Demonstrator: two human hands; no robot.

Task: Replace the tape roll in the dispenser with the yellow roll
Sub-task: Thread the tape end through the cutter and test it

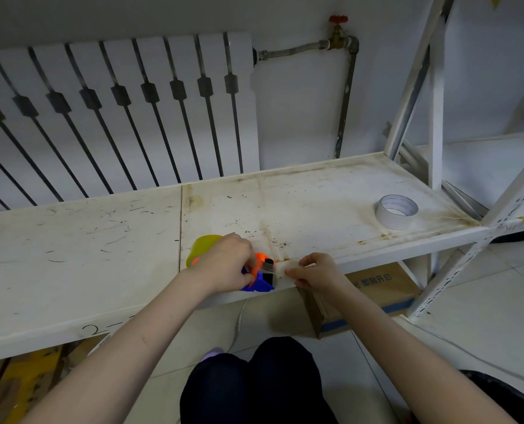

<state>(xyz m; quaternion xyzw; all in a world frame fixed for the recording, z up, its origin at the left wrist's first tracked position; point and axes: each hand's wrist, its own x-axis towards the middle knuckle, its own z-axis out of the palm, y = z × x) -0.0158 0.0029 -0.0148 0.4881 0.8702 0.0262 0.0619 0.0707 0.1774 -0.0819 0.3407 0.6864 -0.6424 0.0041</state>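
— At the front edge of the shelf [315, 191], what are the two hands doing?

— Left hand [224, 264] is clamped over the tape dispenser [259, 278], fingers curled down on its top. Right hand [314, 270] sits just beside it, thumb and forefinger pinched on a strip of clear-looking tape [280, 267] that runs from the dispenser's front end across to those fingertips.

— And the dispenser itself?

— Blue body with an orange part on top and a dark piece at the front where the strip comes out. It rests on the shelf, right at the near edge, mostly covered by the left hand.

— Where's the yellow roll [201, 247]?

— Just behind and to the left of the left hand, touching the dispenser's rear. It looks seated in the dispenser, but the hand hides the join, so I cannot tell for sure.

— Anything else on the shelf?

— A white roll [396, 211] lying flat, well apart, toward the right end near the upright post. The board is scratched and stained.

— Farther out?

— A white radiator [116, 111] on the wall behind, with a pipe and a red-handled valve [338, 24] to its right. Under the shelf, a cardboard box [374, 296] with blue tape sits on the tiled floor, and the person's dark-trousered knees show at the bottom.
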